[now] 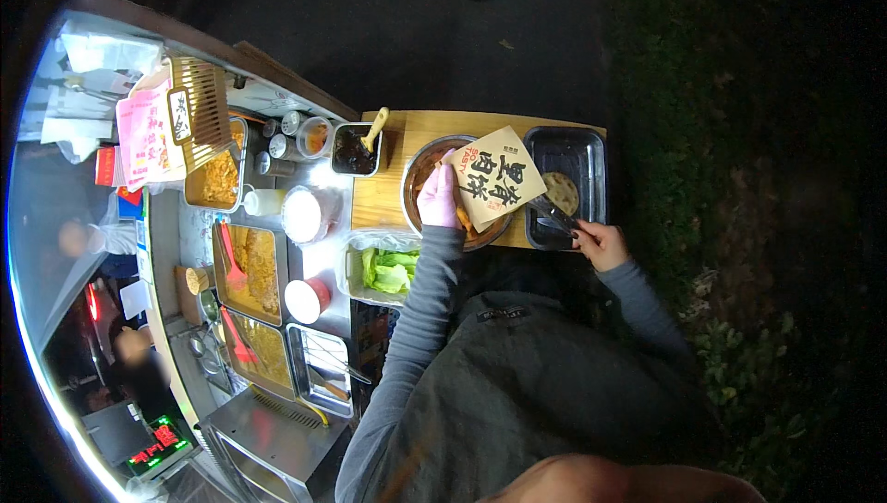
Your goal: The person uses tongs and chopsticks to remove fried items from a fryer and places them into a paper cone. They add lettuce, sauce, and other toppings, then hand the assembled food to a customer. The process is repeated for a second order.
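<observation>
1. Above the metal bowl (406,191), the left hand (441,202) pinches a tan paper bag (496,175) between its fingers.
2. Farther right, the right hand (603,245), fingers curled, grips a dark utensil (552,214) beside flatbread (562,192) at the black tray (565,144).

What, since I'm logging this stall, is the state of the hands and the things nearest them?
Left hand: closed on the printed paper sleeve.
Printed paper sleeve: held over the metal bowl; opening unclear.
Metal bowl: uncovered, food inside, partly hidden.
Right hand: closed on the dark utensil.
Dark utensil: held; contact with the flatbread unclear.
Flatbread: in the black tray.
Black tray: uncovered.
</observation>
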`<action>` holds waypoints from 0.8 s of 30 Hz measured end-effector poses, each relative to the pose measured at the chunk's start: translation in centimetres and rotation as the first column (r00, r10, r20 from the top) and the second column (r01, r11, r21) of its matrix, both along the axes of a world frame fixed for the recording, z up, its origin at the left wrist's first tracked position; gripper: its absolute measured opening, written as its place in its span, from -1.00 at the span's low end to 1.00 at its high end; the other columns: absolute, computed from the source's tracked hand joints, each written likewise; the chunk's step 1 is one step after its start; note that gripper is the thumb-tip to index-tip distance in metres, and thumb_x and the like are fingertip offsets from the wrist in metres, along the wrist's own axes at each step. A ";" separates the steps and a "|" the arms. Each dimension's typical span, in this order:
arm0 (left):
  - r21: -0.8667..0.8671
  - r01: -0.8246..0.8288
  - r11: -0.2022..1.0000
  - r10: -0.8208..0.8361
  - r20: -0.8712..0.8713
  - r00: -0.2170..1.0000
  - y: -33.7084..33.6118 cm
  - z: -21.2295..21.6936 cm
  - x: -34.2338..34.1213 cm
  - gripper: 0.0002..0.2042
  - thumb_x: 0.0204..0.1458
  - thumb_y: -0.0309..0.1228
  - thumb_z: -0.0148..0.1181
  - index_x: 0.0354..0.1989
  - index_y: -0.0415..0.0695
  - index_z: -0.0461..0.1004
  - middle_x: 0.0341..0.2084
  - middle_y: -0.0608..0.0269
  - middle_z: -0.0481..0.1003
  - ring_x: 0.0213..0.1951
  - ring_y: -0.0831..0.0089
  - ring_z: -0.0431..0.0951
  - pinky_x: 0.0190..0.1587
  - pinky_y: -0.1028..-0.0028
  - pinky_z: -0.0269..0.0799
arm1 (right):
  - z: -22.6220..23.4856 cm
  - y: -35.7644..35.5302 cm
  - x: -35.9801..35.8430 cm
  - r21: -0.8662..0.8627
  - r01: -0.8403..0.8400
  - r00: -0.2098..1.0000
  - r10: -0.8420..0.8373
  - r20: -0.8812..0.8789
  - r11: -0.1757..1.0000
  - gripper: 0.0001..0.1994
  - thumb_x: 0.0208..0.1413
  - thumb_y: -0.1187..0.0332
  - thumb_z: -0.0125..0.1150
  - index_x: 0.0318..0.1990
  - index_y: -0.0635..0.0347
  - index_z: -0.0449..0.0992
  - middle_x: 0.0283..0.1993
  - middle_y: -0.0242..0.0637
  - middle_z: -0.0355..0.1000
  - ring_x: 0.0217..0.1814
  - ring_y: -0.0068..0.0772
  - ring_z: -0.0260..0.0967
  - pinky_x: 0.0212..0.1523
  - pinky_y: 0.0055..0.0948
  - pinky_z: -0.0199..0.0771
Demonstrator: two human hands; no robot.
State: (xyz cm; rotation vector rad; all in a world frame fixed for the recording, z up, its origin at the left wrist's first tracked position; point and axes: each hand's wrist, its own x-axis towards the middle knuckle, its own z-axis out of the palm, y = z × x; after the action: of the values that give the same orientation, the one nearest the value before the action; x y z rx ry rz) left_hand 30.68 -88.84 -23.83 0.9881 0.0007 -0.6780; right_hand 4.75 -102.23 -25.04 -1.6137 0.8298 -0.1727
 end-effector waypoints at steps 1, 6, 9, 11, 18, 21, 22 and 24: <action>0.061 0.008 0.998 -0.007 -0.014 1.000 0.4 -0.2 0.0 -0.70 0.18 -0.36 0.01 -0.02 -0.30 0.43 -0.17 0.13 0.52 -0.18 0.44 0.52 -0.05 0.50 0.42 | -0.1 0.0 0.0 -0.053 -0.012 0.999 0.014 0.049 0.999 -0.70 0.14 0.44 0.11 -0.01 0.44 0.42 -0.38 -0.20 0.52 -0.40 -0.54 0.45 -0.37 -0.53 0.45; -0.049 0.229 0.972 -0.234 -0.282 0.931 1.1 -1.5 -0.7 -0.64 0.17 -0.31 0.00 0.07 -0.25 0.31 -0.05 0.12 0.45 -0.09 0.30 0.50 0.00 0.27 0.44 | 0.7 0.5 0.5 -0.148 -0.042 0.999 0.046 0.022 0.988 -0.71 0.13 0.44 0.11 -0.02 0.44 0.43 -0.39 -0.20 0.52 -0.40 -0.53 0.46 -0.38 -0.54 0.45; -0.077 0.232 0.970 -0.244 -0.259 0.935 0.7 -2.0 -1.5 -0.61 0.16 -0.29 0.02 0.10 -0.23 0.27 -0.04 0.12 0.44 -0.03 0.28 0.47 0.06 0.23 0.40 | 1.8 0.9 1.4 -0.150 -0.046 0.997 0.036 -0.068 0.988 -0.71 0.12 0.42 0.13 -0.04 0.42 0.44 -0.39 -0.18 0.52 -0.41 -0.51 0.46 -0.39 -0.53 0.44; -0.097 0.214 0.972 -0.232 -0.270 0.935 0.2 -2.4 -2.1 -0.60 0.16 -0.28 0.03 0.11 -0.22 0.26 -0.03 0.11 0.43 -0.01 0.27 0.46 0.06 0.22 0.40 | 3.0 0.8 1.8 -0.194 -0.065 0.997 0.057 -0.044 0.979 -0.71 0.12 0.41 0.13 -0.04 0.40 0.45 -0.40 -0.17 0.52 -0.43 -0.49 0.46 -0.39 -0.53 0.44; -0.300 -0.026 0.953 -0.093 -0.376 0.922 0.7 -3.5 -0.8 -0.55 0.15 -0.25 0.02 0.16 -0.20 0.22 0.07 0.12 0.38 0.07 0.19 0.40 0.17 0.16 0.28 | 7.5 -4.2 -1.0 -0.186 -0.236 0.943 0.179 -0.279 0.954 -0.65 0.08 0.43 0.14 0.03 0.32 0.42 -0.30 -0.15 0.50 -0.35 -0.49 0.41 -0.30 -0.48 0.44; -0.388 0.022 0.921 -0.144 -0.288 0.947 1.7 -2.9 -0.5 -0.51 0.14 -0.21 0.03 0.20 -0.17 0.20 0.11 0.12 0.34 0.12 0.19 0.35 0.21 0.18 0.21 | 4.4 -8.0 -1.0 -0.540 -0.282 0.923 0.070 -0.378 0.793 -0.61 0.10 0.23 0.14 0.05 0.22 0.41 -0.28 -0.16 0.49 -0.35 -0.27 0.44 -0.33 -0.32 0.47; -0.484 0.055 0.874 -0.198 -0.250 0.948 2.0 -2.5 -0.7 -0.49 0.13 -0.19 0.04 0.21 -0.16 0.19 0.12 0.12 0.32 0.13 0.19 0.33 0.21 0.18 0.20 | 2.8 -9.5 -0.8 -0.647 -0.389 0.863 0.013 -0.505 0.655 -0.57 0.10 0.17 0.13 0.07 0.20 0.39 -0.25 -0.18 0.47 -0.29 -0.22 0.45 -0.30 -0.27 0.48; -0.327 0.067 0.943 -0.115 -0.129 0.985 2.5 -2.0 -1.2 -0.44 0.11 -0.10 0.06 0.24 -0.08 0.15 0.13 0.14 0.30 0.13 0.19 0.31 0.21 0.15 0.20 | -1.2 -11.3 0.6 -0.654 -0.592 0.726 -0.039 -0.686 0.471 -0.54 0.09 0.10 0.13 0.10 0.12 0.37 -0.15 -0.26 0.45 -0.11 -0.21 0.40 -0.22 -0.26 0.48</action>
State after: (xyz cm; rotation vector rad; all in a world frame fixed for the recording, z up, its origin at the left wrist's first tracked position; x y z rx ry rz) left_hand 29.47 -86.37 -25.80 0.6256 -0.0267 -0.8066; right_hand 5.39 -113.58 -26.27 -2.8701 1.0002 0.3111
